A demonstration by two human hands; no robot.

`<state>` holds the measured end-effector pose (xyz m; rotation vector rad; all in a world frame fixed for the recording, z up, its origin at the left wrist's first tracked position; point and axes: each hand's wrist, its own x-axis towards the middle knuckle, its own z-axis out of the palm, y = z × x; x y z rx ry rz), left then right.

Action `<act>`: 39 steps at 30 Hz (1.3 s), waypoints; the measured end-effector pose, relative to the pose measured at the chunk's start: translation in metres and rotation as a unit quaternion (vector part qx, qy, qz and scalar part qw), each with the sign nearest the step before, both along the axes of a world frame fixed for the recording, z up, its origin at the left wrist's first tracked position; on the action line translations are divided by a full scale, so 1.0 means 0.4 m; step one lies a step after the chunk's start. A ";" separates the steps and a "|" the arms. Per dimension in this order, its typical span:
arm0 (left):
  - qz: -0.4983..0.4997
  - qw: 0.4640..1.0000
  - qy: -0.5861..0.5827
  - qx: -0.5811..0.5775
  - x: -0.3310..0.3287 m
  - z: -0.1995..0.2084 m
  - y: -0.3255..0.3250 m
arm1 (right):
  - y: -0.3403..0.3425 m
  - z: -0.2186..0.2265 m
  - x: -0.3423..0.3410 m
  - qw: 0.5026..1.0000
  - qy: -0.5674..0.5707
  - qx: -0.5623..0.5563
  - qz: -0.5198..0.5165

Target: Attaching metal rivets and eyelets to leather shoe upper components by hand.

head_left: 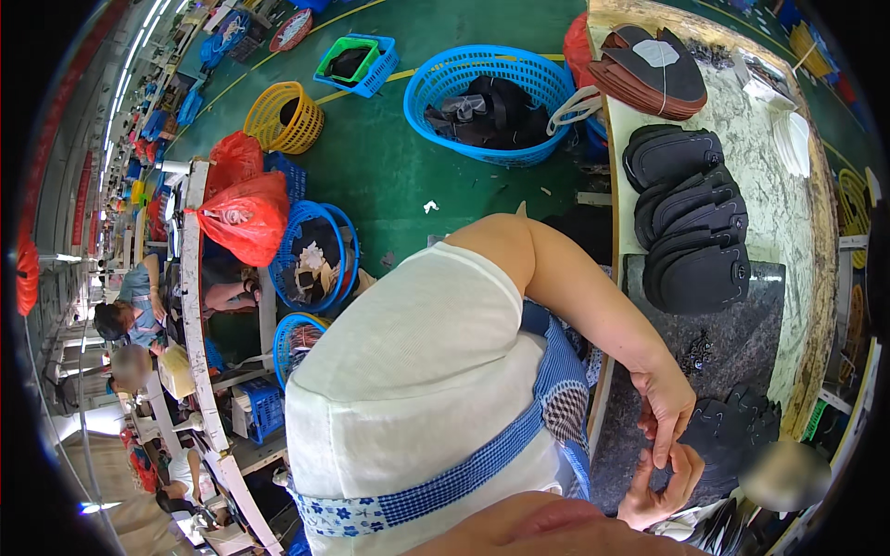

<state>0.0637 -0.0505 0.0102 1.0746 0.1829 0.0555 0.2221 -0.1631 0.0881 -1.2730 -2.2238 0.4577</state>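
Over the dark speckled board (pixel 768 315) on the workbench, my two hands meet fingertip to fingertip. My left hand (pixel 666 400) reaches in from above, its fingers closed in a pinch and pointing down. Just below it is my right hand (pixel 660 491), thumb and fingers bent together against the left fingertips. Whatever lies between them is too small to make out. Beside the hands is a pile of black padded, curved pieces (pixel 728 431), partly hidden. Farther up the bench, a row of similar black pieces (pixel 697 276) overlaps in stacks. Small dark shiny bits (pixel 702 355) are scattered on the board.
A string-tied stack of brown pieces (pixel 649 79) sits at the bench's far end, with white pieces (pixel 790 144) near its edge. On the green floor stand a large blue basket (pixel 431 93), a yellow basket (pixel 264 116) and red bags (pixel 246 218). Other people work at left.
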 end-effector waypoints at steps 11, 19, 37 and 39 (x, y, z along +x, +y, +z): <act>-0.020 1.000 -0.022 0.010 -0.018 0.030 -0.002 | -0.082 -0.010 -0.016 0.972 0.094 -0.066 -0.205; -0.124 0.988 0.086 -0.043 0.020 0.043 0.062 | -0.087 -0.084 -0.031 0.891 0.340 -0.071 -0.292; 0.194 0.957 -0.066 0.207 0.197 0.007 0.092 | -0.088 -0.121 0.063 0.714 0.568 -0.072 -0.404; 0.175 0.972 -0.036 0.151 0.204 0.071 0.086 | -0.088 -0.088 0.069 0.766 0.536 0.001 -0.355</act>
